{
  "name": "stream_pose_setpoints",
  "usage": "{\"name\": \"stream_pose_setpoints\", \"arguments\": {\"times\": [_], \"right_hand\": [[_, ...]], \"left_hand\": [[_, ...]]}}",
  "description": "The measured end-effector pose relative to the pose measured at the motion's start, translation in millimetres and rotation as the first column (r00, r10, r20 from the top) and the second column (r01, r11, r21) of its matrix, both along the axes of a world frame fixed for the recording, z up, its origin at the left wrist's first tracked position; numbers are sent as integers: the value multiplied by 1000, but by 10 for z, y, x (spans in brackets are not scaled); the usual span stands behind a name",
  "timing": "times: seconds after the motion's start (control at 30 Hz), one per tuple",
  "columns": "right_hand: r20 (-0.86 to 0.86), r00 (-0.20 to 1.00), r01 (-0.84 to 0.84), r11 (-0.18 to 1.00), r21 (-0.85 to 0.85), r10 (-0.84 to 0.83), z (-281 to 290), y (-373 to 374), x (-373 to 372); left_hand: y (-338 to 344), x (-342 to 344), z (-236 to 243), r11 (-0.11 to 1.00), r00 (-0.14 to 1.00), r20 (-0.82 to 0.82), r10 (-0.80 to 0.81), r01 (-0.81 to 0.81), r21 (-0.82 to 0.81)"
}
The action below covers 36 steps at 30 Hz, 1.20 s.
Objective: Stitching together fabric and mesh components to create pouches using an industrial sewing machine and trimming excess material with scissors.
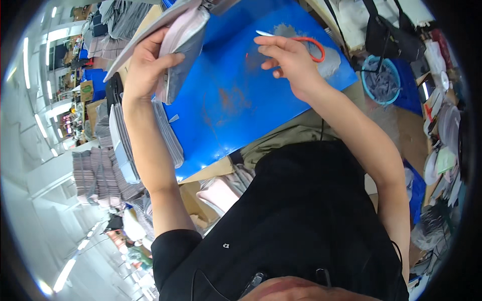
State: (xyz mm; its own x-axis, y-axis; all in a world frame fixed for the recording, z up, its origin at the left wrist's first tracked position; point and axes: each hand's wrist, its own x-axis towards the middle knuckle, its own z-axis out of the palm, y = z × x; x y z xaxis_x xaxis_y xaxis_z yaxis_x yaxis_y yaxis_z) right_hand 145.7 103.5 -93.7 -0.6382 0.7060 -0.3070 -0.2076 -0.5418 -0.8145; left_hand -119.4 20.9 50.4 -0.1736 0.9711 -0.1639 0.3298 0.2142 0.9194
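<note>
My left hand point(150, 65) grips a thick sheaf of grey and pink layered sheets point(181, 55), raised at the upper left of the blue work surface point(271, 100). My right hand point(281, 57) is over that surface with loosely bent fingers apart. Directly behind it are orange-handled scissors point(314, 47), blades pointing left, partly hidden by the hand; whether it touches them is unclear. Beside my left forearm lies another stack of grey sheets point(168, 133).
A light blue basket of grey scraps point(367, 85) stands at the right, below a black bag point(381, 40). Tall bundles of grey-pink pieces point(93, 175) are piled at the left. More pink pieces point(226, 195) lie under the table's front edge. Assorted items crowd the far right.
</note>
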Motion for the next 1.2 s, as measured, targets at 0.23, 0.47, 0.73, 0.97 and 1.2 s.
{"name": "stream_pose_setpoints", "arguments": {"times": [0.23, 0.47, 0.73, 0.97, 1.2], "right_hand": [[98, 995, 41, 993, -112, -30, -487, -129, 343], [119, 993, 34, 990, -140, -17, -650, -171, 428], [92, 995, 49, 994, -97, -40, -797, -224, 415], [109, 993, 49, 997, -54, -43, -825, -211, 418], [103, 993, 56, 997, -45, -51, -864, -225, 403]], "left_hand": [[173, -242, 134, 991, 994, 92, -64, 74, -115], [137, -367, 150, 990, 986, 142, -82, 98, -104], [173, -386, 135, 993, 986, 159, -50, 66, -96], [154, -404, 118, 995, 987, 155, -46, 58, -79], [153, -393, 110, 997, 984, 177, -35, 47, -64]]}}
